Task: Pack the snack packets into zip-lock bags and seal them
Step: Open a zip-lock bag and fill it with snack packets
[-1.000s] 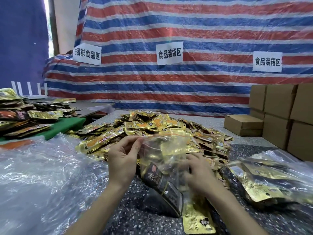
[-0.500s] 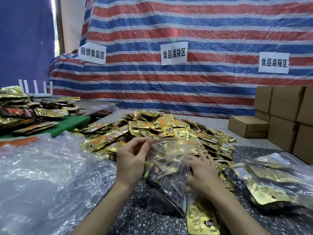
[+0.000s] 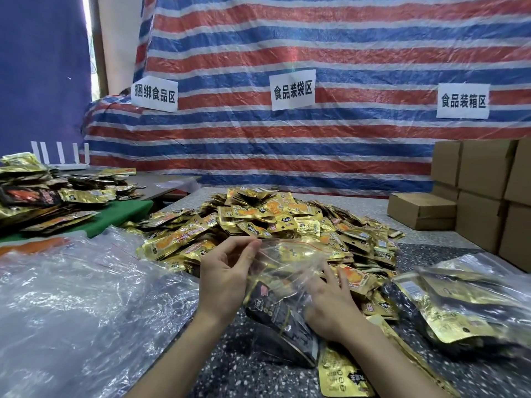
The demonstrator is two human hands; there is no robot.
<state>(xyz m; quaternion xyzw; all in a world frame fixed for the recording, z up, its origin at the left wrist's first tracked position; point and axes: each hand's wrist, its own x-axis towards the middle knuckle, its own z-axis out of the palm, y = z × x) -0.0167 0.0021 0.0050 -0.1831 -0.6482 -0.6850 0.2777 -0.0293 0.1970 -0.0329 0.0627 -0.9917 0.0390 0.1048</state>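
Pinches the zip-lock bag (image 3: 287,258) at its mouth with the left hand (image 3: 227,272), presses its side with the flat, straight-fingered right hand (image 3: 330,300), just before the packet pile (image 3: 273,214); risks an uneven seal from wrinkled film or the black packet (image 3: 275,314) catching the zip

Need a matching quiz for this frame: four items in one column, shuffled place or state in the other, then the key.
Items
1. zip-lock bag
2. cardboard boxes
3. loose snack packets
4. green mat

Place or state
A. stacked at the right edge
B. far left, partly under dark packets
C. pinched at its top edge by the left hand
D. heaped at centre, beyond the bag

Pairs: 1-C, 2-A, 3-D, 4-B
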